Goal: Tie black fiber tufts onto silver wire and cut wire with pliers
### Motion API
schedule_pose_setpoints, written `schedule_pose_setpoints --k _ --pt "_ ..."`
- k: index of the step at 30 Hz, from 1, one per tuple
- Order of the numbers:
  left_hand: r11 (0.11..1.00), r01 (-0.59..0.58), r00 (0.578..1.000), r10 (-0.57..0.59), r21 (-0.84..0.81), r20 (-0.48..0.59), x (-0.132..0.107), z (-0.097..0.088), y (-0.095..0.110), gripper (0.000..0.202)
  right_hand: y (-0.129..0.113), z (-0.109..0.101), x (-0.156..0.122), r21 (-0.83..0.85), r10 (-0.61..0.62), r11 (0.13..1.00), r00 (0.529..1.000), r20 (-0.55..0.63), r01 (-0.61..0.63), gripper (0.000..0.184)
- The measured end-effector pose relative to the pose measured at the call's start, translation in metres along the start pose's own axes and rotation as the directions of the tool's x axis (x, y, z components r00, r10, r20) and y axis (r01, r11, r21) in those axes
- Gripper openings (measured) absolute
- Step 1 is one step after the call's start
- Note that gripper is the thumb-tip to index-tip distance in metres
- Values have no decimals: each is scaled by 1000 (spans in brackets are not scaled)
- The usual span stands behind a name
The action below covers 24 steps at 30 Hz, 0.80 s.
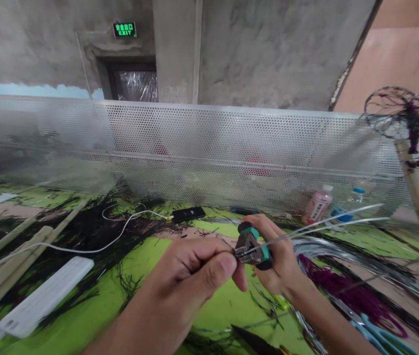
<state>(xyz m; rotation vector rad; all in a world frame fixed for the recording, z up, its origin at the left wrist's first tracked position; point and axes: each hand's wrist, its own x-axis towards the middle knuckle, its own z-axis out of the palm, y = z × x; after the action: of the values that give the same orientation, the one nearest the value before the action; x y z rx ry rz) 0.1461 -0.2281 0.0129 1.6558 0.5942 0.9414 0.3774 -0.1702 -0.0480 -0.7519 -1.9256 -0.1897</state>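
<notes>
My right hand [281, 259] is wrapped round a pair of pliers [248, 245] with black and green handles, held in front of me. Two thin silvery wires [323, 224] stretch from the pliers' jaws out to the upper right. At the jaw tips, my left hand [198, 276] is closed, thumb against bent forefinger, pinching the near end of the wire; the fingers hide most of that end. Below and right of my right hand lie a coil of silvery wire [346, 251], purple yarn [357, 291] and blue-handled scissors [383, 337].
A perforated metal panel [209, 143] stands across the back of the green surface [150, 261]. A white power bank [46, 296], black phone [188, 214], bamboo poles [20, 261] and dark strands lie left. Pink [317, 204] and clear [349, 204] bottles stand right, near a bamboo post [418, 197].
</notes>
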Motion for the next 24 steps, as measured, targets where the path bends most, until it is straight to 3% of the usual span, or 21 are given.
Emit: schedule_pose_setpoints --k 11,15,24 --pt "985 3 996 13 170 -92 -3 2 10 43 -9 -7 -4 43 107 993 993 58 -110 39" --pt "980 11 997 4 198 -78 -5 3 12 44 -7 -3 -6 70 114 991 992 48 -117 40" --pt "995 -24 1000 22 95 15 -4 -2 2 39 -6 4 1 129 82 988 997 -5 -81 51"
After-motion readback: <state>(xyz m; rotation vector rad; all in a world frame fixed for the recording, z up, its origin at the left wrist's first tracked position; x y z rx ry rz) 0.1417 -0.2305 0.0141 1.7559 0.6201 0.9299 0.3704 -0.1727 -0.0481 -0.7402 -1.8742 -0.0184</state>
